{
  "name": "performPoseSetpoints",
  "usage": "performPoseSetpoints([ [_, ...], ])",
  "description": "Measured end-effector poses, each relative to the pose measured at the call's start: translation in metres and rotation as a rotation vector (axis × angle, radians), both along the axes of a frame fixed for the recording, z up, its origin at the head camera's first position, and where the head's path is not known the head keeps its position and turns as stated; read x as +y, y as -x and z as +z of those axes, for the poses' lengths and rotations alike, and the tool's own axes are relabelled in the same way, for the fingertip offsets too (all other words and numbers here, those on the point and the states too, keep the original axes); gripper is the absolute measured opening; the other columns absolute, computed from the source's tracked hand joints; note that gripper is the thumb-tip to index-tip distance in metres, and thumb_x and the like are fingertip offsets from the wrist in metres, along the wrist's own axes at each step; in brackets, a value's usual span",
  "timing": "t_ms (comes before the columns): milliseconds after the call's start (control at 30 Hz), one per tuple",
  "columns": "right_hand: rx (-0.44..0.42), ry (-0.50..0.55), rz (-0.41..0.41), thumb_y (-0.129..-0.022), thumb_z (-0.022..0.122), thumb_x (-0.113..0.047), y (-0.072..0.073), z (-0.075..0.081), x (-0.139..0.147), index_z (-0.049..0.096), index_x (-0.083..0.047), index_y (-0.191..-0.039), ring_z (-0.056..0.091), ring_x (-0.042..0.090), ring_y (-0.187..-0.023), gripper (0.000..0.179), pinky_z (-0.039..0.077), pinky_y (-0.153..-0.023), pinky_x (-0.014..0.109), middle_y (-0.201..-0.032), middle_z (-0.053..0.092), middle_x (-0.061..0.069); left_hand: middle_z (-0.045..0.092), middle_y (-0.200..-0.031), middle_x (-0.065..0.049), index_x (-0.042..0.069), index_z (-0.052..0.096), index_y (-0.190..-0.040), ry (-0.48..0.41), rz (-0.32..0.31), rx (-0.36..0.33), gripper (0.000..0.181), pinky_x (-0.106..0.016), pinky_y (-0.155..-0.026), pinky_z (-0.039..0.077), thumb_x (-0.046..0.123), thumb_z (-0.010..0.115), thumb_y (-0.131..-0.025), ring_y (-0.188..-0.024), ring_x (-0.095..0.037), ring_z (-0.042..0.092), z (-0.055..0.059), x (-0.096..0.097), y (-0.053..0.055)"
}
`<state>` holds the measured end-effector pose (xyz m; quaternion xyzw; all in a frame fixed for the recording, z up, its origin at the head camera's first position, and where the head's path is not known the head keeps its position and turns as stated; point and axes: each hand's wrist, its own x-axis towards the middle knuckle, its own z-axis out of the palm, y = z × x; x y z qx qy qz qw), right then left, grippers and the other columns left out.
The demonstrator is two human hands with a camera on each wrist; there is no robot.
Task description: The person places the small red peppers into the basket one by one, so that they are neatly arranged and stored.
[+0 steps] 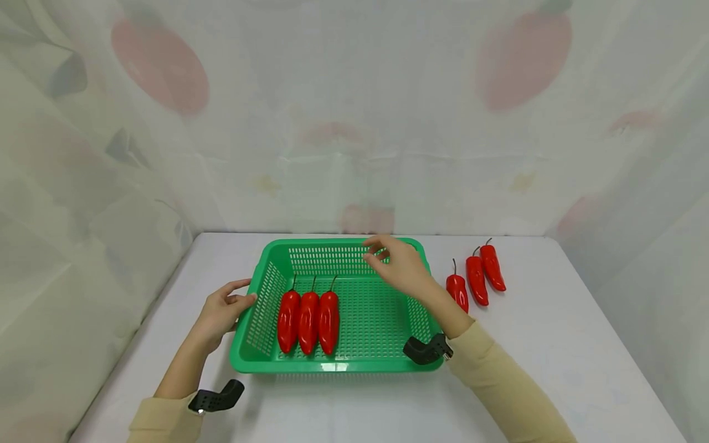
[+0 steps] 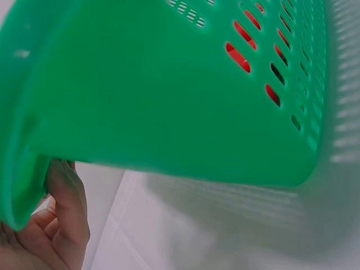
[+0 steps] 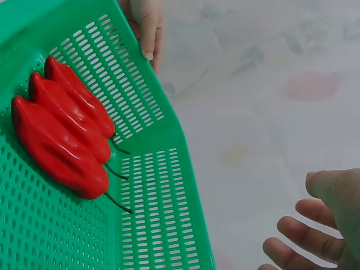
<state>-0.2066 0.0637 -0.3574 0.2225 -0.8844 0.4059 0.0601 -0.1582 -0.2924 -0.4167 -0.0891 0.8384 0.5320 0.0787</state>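
Note:
A green plastic basket (image 1: 382,367) with slotted walls holds three red chili peppers (image 1: 308,323), lying side by side in its left half with stems pointing away. At the basket's left edge, my left hand (image 1: 216,314) grips the rim; the left wrist view shows its fingers (image 2: 70,211) curled beneath the lip. My right hand (image 1: 401,264) hovers over the right back part of the basket. Its fingers are loosely bent and hold nothing, as the right wrist view of that hand (image 3: 329,225) confirms.
Three more red chili peppers (image 1: 477,281) lie on the white table (image 1: 554,344) to the right of the basket, the nearest one partly behind my right forearm. A pale printed curtain (image 1: 432,154) hangs behind the table and along its sides.

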Motion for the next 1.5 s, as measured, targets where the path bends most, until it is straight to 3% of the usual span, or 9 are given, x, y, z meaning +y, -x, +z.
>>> performPoseSetpoints([
  [267, 0.051, 0.081, -0.008, -0.089, 0.061, -0.019, -0.005, -0.003, 0.012, 0.059, -0.009, -0.114, 0.062, 0.018, -0.089, 0.027, 0.053, -0.080, 0.036, -0.105, 0.063, 0.004, 0.063, -0.099, -0.015, 0.009, 0.032, -0.141, -0.002, 0.001, -0.002, 0.059, -0.037, -0.064, 0.056, 0.031, 0.057, -0.092, -0.074, -0.018, 0.067, 0.000, 0.001, 0.000],
  [567, 0.093, 0.153, -0.081, -0.090, 0.059, -0.016, -0.011, -0.011, 0.033, 0.058, -0.012, -0.115, 0.059, 0.015, -0.094, 0.026, 0.052, -0.077, 0.030, -0.109, 0.061, 0.001, 0.063, -0.099, -0.015, 0.009, 0.031, -0.141, -0.002, 0.003, -0.005, 0.059, -0.036, -0.064, 0.056, 0.030, 0.056, -0.092, -0.074, -0.018, 0.067, 0.000, 0.001, 0.000],
  [833, 0.121, 0.238, -0.112, -0.090, 0.059, -0.015, -0.013, -0.018, 0.054, 0.057, -0.010, -0.117, 0.059, 0.020, -0.097, 0.027, 0.051, -0.077, 0.037, -0.113, 0.061, 0.005, 0.062, -0.099, -0.016, 0.009, 0.031, -0.141, -0.003, 0.005, -0.005, 0.059, -0.036, -0.064, 0.056, 0.030, 0.056, -0.092, -0.074, -0.018, 0.067, -0.001, 0.001, 0.000],
  [1133, 0.118, 0.257, -0.235, -0.091, 0.057, -0.018, -0.013, -0.030, 0.081, 0.055, -0.013, -0.121, 0.059, 0.021, -0.101, 0.030, 0.052, -0.081, 0.040, -0.115, 0.060, 0.004, 0.063, -0.099, -0.015, 0.009, 0.031, -0.141, -0.005, 0.009, -0.007, 0.059, -0.037, -0.065, 0.056, 0.031, 0.056, -0.092, -0.075, -0.018, 0.067, -0.001, 0.001, 0.000],
  [1367, 0.123, 0.238, -0.352, -0.092, 0.056, -0.021, -0.014, -0.043, 0.095, 0.054, -0.015, -0.123, 0.058, 0.017, -0.099, 0.032, 0.049, -0.078, 0.023, -0.115, 0.061, 0.003, 0.062, -0.101, -0.016, 0.009, 0.031, -0.141, -0.005, 0.013, -0.010, 0.059, -0.036, -0.065, 0.057, 0.031, 0.056, -0.092, -0.075, -0.018, 0.067, 0.000, 0.002, 0.000],
  [1500, 0.116, 0.263, -0.411, -0.091, 0.057, -0.018, -0.016, -0.050, 0.102, 0.054, -0.015, -0.123, 0.058, 0.017, -0.098, 0.032, 0.049, -0.079, 0.024, -0.114, 0.061, 0.003, 0.062, -0.101, -0.017, 0.009, 0.032, -0.141, 0.000, 0.015, -0.010, 0.059, -0.036, -0.065, 0.056, 0.031, 0.056, -0.092, -0.074, -0.018, 0.067, 0.001, 0.002, 0.000],
])
